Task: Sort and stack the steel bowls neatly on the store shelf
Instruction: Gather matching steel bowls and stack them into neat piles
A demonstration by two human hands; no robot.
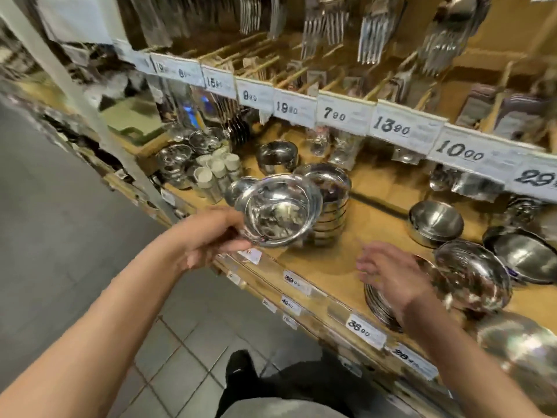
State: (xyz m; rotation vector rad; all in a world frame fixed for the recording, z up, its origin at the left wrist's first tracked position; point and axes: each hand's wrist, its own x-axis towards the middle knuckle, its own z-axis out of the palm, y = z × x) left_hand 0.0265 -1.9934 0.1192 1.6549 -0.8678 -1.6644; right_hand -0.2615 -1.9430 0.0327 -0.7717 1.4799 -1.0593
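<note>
1. Both forearms are bare, with no sleeves, watch or bracelets in view.
2. The left hand (208, 236) and right hand (388, 276) wear no gloves, and no rings can be made out through the blur.
3. Grey fabric (271, 407) covers the lower body at the near edge.
4. A black shoe (239, 369) shows on the tiled floor.

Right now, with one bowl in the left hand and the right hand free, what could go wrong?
The left hand grips the bowl only at its rim, tilted, so it might slip. The tall stack just behind it could be knocked as the bowl moves in. The right hand hovers beside a tilted bowl near the shelf edge, which may slide off.
</note>
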